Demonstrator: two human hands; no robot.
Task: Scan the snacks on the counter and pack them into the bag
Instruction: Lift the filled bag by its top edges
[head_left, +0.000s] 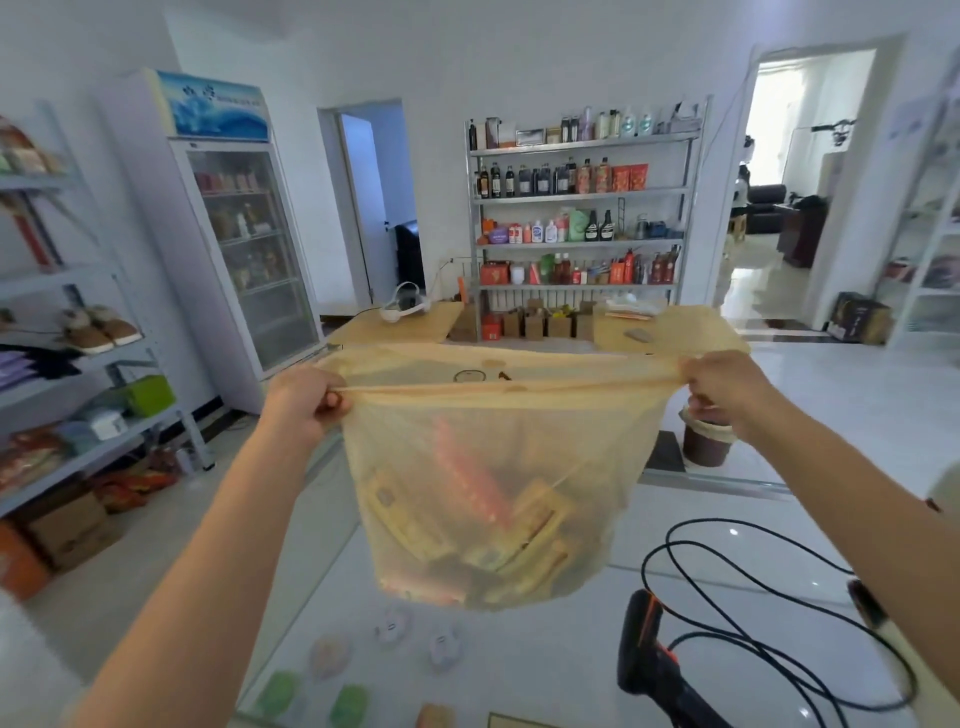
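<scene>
A translucent yellow plastic bag (571, 441) hangs in mid-air above the glass counter (545, 675). My left hand (304, 402) grips its top edge on the left, and my right hand (727, 387) grips the top edge on the right, so the mouth is stretched wide between them. Several snack packs (483, 525) lie in the bottom of the bag: a long orange-red pack and yellow-brown boxes. A black and orange barcode scanner (649, 654) rests on the counter at the lower right, with its black cable (769, 623) looped beside it.
Small goods show under the counter glass (332, 691). A dark jar (706, 441) stands behind the bag on the right. A wooden table (405, 322), stocked shelf (582, 208), fridge (244, 249) and left-hand racks (78, 364) ring the room.
</scene>
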